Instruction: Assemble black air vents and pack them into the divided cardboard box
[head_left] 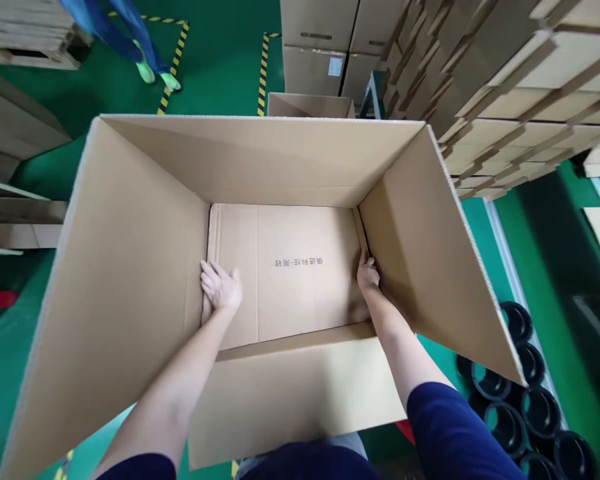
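A large open cardboard box (270, 160) fills the middle, its near side folded down towards my body. At its bottom lies a flat cardboard sheet (305, 293) with a line of dark printed characters. My left hand (221, 285) rests at the sheet's left edge, fingers spread against the foot of the left wall. Deep in the right side, my right hand (368, 272) touches the sheet's right edge beside the right wall, its fingers bent together. Whether those fingers pinch the edge is too small to tell.
Stacked flat cardboard (520, 113) rises at the right. Black rings (540, 410) lie at the lower right. Closed cartons (315, 70) and a small blue-grey stand (373, 97) are behind the box. A person's legs (140, 40) show at the upper left, near a wooden pallet (30, 57).
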{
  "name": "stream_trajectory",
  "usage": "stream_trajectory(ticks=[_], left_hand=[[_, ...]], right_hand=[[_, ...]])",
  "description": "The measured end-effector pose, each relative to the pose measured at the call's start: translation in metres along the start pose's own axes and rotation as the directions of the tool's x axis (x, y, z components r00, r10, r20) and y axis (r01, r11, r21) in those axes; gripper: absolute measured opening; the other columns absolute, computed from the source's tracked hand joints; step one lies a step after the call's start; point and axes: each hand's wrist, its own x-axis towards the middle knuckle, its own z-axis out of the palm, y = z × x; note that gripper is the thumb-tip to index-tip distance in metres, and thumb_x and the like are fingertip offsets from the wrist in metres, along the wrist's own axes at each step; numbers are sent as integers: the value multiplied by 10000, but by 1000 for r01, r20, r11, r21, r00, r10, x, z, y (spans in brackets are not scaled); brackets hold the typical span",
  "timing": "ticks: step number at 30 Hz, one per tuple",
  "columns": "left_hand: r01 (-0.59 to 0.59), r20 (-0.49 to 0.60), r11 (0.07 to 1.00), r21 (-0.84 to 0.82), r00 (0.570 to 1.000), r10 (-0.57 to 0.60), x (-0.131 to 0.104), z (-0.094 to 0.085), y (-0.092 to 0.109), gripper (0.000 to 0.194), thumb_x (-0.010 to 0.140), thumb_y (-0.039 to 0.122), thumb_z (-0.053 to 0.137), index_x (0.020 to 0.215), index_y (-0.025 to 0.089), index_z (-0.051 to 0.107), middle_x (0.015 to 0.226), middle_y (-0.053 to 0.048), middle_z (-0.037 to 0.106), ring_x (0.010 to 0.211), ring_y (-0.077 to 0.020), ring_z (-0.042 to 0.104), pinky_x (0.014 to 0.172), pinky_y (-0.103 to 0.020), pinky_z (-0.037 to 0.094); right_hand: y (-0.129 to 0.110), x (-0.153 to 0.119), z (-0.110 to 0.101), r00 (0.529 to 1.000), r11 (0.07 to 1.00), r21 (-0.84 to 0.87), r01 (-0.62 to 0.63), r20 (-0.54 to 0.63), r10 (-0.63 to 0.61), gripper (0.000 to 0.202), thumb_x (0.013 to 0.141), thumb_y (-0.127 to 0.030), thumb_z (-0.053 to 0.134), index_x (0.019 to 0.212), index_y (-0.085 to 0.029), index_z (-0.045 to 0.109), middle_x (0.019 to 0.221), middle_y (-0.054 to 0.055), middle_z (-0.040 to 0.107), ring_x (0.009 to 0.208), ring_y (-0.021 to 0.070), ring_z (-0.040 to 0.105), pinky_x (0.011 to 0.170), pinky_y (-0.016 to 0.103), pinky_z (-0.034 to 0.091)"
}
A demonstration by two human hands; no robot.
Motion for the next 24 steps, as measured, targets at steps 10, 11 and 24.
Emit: stream_trajectory(ticks=[10, 11, 24], left_hand=[[-16, 90, 1000, 26, 996, 14, 8, 90, -3, 947, 942, 604, 522, 1608, -8, 240, 1683, -328, 60, 1582, -451, 32, 1258, -629, 83], [-2, 108, 1000, 24, 994, 0, 10, 95, -3, 932, 948, 585, 517, 1609, -8, 233, 1685, -320, 63, 1584, -445, 30, 1257, -634, 75], [-64, 52, 996, 64, 997, 61, 38, 120, -27, 874, 979, 555, 474, 1617, 12, 225, 1694, -296, 78, 1597, -391, 36, 1273, -578, 89]], right_hand=[[-20, 22, 51, 921, 963, 148, 225, -356, -160, 605, 1000, -170, 249, 1555, 2, 416, 1641, 243, 298, 1540, 353, 242, 1223, 549, 294], [-23, 26, 52, 915, 956, 207, 207, -387, -114, 624, 1028, -256, 245, 1575, 18, 364, 1644, 262, 279, 1540, 365, 236, 1222, 553, 295], [-72, 58, 39, 947, 950, 255, 182, -306, -99, 787, 1026, -467, 227, 1617, 46, 150, 1663, 299, 196, 1559, 392, 171, 1233, 595, 260]])
